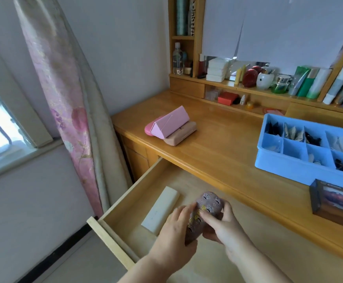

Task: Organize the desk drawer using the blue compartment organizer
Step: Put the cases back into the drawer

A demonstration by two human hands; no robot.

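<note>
Blue compartment organizer sits on the tabletop at the right edge of the frame, its cells already holding small dark and pale items, while the open drawer fills the lower centre. Both hands are over the drawer, holding a patterned mauve case between them.

The step in hand looks like lifting or setting this case, either clearing it out of the drawer or placing it back. To do it well, I would keep the case level and supported from below, move it clear of the white case lying just beside it toward the drawer's left wall, and leave an unbroken stretch of drawer floor wide enough for the organizer to drop in flat. Whether the case is touching the drawer floor cannot be told.

The left hand is partly closed, its fingers curled over the case's near left side with the fingertips on the patterned top. The right hand grips from the right, thumb and forefinger pinching the top face while the remaining fingers wrap around the far side.

Three pinkish cases lie stacked on the tabletop in the middle of the frame.
</note>
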